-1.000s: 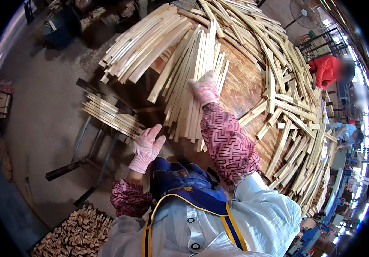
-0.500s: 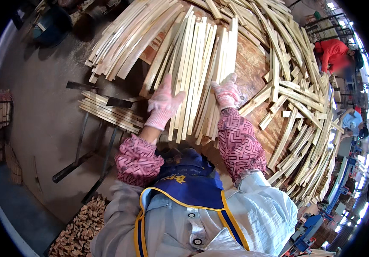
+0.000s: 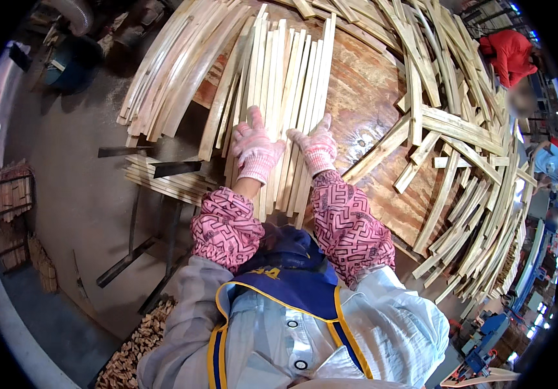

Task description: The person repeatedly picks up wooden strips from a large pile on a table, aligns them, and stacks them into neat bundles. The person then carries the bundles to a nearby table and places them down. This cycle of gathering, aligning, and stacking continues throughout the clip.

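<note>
Far left on the floor: a low stack of short pale wood slats (image 3: pixel 162 181) on a dark metal stand. My left hand (image 3: pixel 254 150), pink-and-white knit glove, lies flat on the bundle of long pale wooden strips (image 3: pixel 285 97); grip released, fingers spread, pressing on top, not grasping. The bundle lies on the round brown plywood table (image 3: pixel 370 110), near end at the table edge close to me, far end fanning away. My right hand (image 3: pixel 316 148), same glove, sits just beside the left on the same strips, also flat and released. Right: loose pile of pale wooden offcuts (image 3: pixel 460 149) heaped along the table's right side. Far right, a person in a red top (image 3: pixel 509 55).
</note>
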`<state>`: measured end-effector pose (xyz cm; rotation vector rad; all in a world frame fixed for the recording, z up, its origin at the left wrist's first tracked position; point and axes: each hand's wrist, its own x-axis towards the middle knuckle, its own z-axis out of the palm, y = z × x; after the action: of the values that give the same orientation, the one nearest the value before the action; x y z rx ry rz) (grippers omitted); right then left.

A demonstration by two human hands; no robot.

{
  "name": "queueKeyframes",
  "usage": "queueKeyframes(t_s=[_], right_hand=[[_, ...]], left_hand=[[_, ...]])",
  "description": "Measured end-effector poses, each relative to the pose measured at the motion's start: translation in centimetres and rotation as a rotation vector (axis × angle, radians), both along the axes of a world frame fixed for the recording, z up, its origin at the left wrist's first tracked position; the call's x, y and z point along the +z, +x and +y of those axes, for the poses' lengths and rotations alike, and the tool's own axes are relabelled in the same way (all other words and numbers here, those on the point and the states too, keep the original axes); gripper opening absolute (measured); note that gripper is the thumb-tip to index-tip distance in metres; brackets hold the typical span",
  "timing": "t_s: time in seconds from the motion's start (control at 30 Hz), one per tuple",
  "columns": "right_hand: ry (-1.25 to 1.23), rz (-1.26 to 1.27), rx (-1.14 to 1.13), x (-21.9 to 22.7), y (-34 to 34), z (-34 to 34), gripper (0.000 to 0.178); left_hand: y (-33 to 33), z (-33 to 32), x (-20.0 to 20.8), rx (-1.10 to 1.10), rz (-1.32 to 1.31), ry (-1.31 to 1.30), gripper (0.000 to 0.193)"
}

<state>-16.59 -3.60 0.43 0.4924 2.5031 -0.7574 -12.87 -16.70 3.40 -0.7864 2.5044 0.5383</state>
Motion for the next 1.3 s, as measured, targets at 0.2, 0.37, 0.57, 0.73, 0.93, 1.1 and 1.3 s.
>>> queueKeyframes(t_s=[0.2, 0.37, 0.57, 0.73, 0.93, 1.1, 1.3], right_hand=[[-0.784, -0.124, -0.470, -4.4, -0.7, 4.5, 0.087], [-0.846, 0.072, -0.131, -6.2, 0.0, 6.0, 0.076], [-0.720, 0.168, -0.048, -3.6, 1.4, 3.6, 0.081], [-1.019, 0.181, -0.258, -5.4, 1.8, 2.2, 0.087], [-1.004, 0.112, -0.270, -6.9, 1.2, 4.0, 0.088], [-0.978, 0.081, -0.096, -7.2, 0.7, 6.3, 0.099], [-1.254, 0.086, -0.199, -3.0, 1.9, 12.7, 0.105]], left_hand=[[1.4, 2.5, 1.6, 0.054, 0.176, 0.130, 0.111], [-1.3, 6.3, 0.9, -0.102, -0.065, 0.132, 0.107], [1.8, -5.9, -7.9, -0.285, 0.945, -0.086, 0.065], [3.3, -12.3, -13.2, 0.057, 0.740, 0.603, 0.051], [2.2, -8.6, -11.2, 0.371, 0.735, 0.920, 0.081], [2.5, -8.1, -9.2, 0.453, 0.263, 0.902, 0.071], [2.9, 0.3, -0.7, 0.319, 0.202, 0.966, 0.064]])
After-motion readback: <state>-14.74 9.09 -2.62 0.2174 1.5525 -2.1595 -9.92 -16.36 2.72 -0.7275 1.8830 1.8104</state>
